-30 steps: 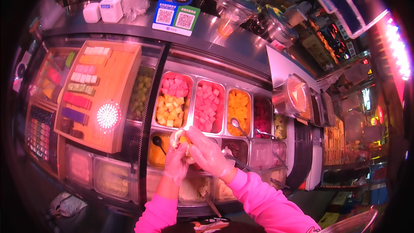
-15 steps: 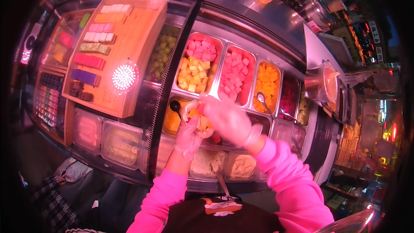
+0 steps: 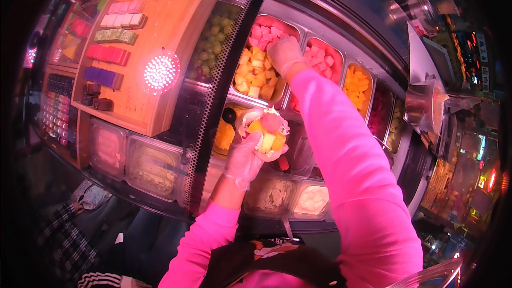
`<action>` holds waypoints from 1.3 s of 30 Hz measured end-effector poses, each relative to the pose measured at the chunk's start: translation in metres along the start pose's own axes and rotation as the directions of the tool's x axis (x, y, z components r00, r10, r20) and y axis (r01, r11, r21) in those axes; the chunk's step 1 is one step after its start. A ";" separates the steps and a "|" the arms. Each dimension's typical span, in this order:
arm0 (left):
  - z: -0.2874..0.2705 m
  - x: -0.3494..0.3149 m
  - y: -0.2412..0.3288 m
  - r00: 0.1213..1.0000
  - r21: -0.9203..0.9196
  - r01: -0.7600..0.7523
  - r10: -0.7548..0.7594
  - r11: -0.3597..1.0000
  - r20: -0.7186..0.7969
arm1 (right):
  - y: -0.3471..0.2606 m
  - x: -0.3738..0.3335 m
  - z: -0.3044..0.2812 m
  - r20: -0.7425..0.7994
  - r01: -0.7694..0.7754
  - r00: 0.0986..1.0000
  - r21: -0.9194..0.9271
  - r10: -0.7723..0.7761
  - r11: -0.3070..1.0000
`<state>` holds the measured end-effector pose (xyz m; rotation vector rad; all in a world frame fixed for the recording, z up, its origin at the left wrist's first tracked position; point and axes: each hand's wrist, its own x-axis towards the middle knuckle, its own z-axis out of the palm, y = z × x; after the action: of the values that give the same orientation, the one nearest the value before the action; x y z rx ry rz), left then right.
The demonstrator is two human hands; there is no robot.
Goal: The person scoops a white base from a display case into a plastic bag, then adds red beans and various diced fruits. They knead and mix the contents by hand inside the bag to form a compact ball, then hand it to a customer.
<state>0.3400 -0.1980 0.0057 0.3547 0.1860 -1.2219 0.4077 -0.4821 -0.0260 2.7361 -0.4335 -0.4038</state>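
My left hand (image 3: 245,158), in a clear glove, is closed around a small round cup of fruit (image 3: 270,132). Cream and orange, yellow and pinkish-red pieces fill it to the top. Reaching further out, my gloved right hand (image 3: 285,55) is at a steel pan of cut fruit. Its fingers are curled down between the pink cubes (image 3: 265,33) and the yellow cubes (image 3: 254,77); what they pinch, if anything, is hidden. Another pan with pink cubes (image 3: 321,61) lies partly under my right wrist and sleeve.
Right of these stands a pan of orange fruit (image 3: 356,86). A black spoon (image 3: 229,116) rests in a pan beside the cup. Nearer me are tubs of pale cream (image 3: 311,200). Leftward are green grapes (image 3: 216,37) and a wooden board (image 3: 157,26) with rows of coloured blocks.
My right hand has left the cup and moved outward to the fruit pan. The cup, with a round pinkish-red piece now visible on top, has shifted slightly right with my left hand.
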 end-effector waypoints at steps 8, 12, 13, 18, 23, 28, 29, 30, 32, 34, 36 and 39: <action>0.002 0.008 0.006 0.999 0.038 -0.043 0.044 0.998 -0.006 | 0.033 -0.086 -0.084 0.093 -0.047 0.988 0.940 -0.123 0.337; 0.001 0.011 0.001 0.996 -0.011 -0.087 0.086 0.996 -0.037 | 0.011 -0.164 -0.123 -0.052 0.031 0.988 0.988 -0.145 -0.148; 0.000 0.016 -0.004 0.992 -0.015 -0.123 0.123 0.992 -0.041 | 0.000 -0.171 -0.125 -0.215 0.222 0.971 0.973 -0.104 0.067; -0.011 0.017 -0.011 0.995 -0.017 -0.100 0.100 0.995 -0.018 | -0.033 -0.187 -0.119 -0.418 0.383 0.908 0.852 0.022 0.356; -0.015 0.008 -0.007 0.993 0.009 -0.115 0.115 0.993 -0.018 | -0.031 -0.183 -0.118 -0.503 0.465 0.864 0.772 -0.030 0.433; -0.008 -0.005 -0.004 1.000 -0.045 -0.006 0.006 0.999 0.016 | -0.026 -0.103 -0.103 -0.523 0.484 0.852 0.803 0.022 0.349; -0.006 -0.009 -0.005 1.000 -0.029 0.006 -0.005 1.000 0.016 | -0.030 -0.073 -0.096 -0.534 0.483 0.843 0.696 -0.066 0.532; -0.004 -0.015 -0.007 0.999 -0.019 0.003 -0.003 1.000 0.035 | -0.034 -0.045 -0.088 -0.410 0.430 0.896 0.709 -0.169 0.560; -0.003 -0.024 -0.012 0.999 -0.030 0.052 -0.052 0.998 0.009 | -0.047 0.022 -0.078 -0.541 0.675 0.729 0.463 -0.420 0.575; -0.004 -0.030 -0.014 0.992 -0.043 0.110 -0.108 0.993 0.060 | -0.073 0.057 -0.069 -0.260 0.440 0.897 0.434 -0.358 0.787; -0.006 -0.036 -0.016 0.987 -0.121 0.151 -0.145 0.981 0.063 | -0.090 0.077 -0.066 -0.119 0.314 0.949 0.474 -0.293 0.823; -0.012 -0.044 -0.011 0.974 -0.128 0.220 -0.209 0.967 0.092 | -0.101 0.088 -0.066 0.022 0.196 0.973 0.453 -0.231 0.870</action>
<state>0.3160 -0.1582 0.0068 0.1691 0.2450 -1.4259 0.5339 -0.4032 -0.0238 3.2469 -0.2650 -0.5213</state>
